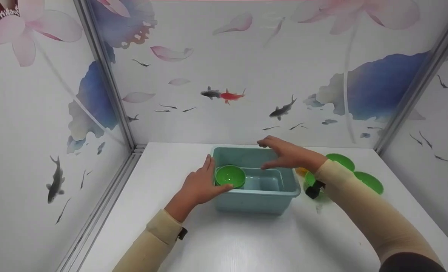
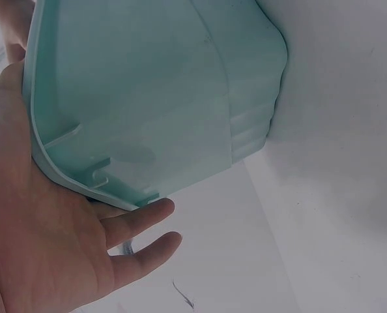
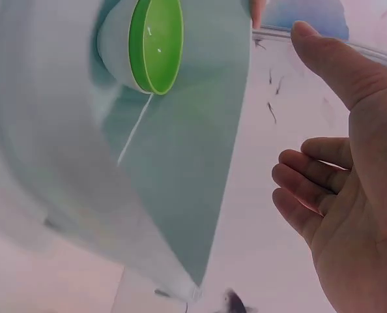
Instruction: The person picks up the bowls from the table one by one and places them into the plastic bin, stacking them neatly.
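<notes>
A pale teal plastic basin stands on the white table. Inside it, at the left end, sits a bowl that is green within; the right wrist view shows the same bowl with a white outside. My left hand rests against the basin's front left corner, thumb along the front rim and fingers stretched along the left side. In the left wrist view, the palm of that left hand lies against the rim. Above the basin's right part hovers my right hand, fingers spread and holding nothing.
Right of the basin are several green bowls, partly hidden by the right forearm. An orange item shows beside them, mostly covered. Printed wall panels enclose the table at the back and on both sides.
</notes>
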Available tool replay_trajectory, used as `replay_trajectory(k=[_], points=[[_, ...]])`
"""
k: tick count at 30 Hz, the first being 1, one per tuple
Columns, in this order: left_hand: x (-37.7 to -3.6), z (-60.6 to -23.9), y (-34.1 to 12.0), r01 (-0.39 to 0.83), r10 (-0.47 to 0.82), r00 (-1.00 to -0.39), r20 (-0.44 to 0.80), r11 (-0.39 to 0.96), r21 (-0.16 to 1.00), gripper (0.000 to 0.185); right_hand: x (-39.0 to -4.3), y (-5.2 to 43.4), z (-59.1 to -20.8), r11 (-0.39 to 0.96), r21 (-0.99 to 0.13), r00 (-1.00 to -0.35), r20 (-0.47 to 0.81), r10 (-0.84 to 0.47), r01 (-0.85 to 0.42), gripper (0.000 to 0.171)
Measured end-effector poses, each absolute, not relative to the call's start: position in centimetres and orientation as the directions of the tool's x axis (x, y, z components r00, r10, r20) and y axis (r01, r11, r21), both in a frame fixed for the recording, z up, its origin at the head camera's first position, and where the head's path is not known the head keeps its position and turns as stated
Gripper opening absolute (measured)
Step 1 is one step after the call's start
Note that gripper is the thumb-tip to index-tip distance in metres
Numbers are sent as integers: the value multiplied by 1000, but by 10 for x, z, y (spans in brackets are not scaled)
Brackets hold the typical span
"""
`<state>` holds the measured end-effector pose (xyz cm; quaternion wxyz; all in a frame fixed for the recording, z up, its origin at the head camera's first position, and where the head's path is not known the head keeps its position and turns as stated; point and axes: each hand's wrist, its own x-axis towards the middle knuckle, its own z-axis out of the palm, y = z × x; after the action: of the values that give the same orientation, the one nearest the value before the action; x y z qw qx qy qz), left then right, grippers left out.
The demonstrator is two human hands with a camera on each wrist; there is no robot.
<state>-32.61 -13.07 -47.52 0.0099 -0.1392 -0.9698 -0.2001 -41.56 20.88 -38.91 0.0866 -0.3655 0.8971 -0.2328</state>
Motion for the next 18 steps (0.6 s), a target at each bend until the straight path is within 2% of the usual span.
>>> replay_trajectory(k=[11, 18], points=[[-327, -477, -130, 270, 259, -963, 81, 880, 391, 126, -405, 260, -395, 624, -531, -775, 104, -623, -573, 90], [-325, -474, -131, 280, 266, -960, 90, 879, 386, 126, -393, 286, -397, 635, -523, -793, 142, -593, -568, 87]])
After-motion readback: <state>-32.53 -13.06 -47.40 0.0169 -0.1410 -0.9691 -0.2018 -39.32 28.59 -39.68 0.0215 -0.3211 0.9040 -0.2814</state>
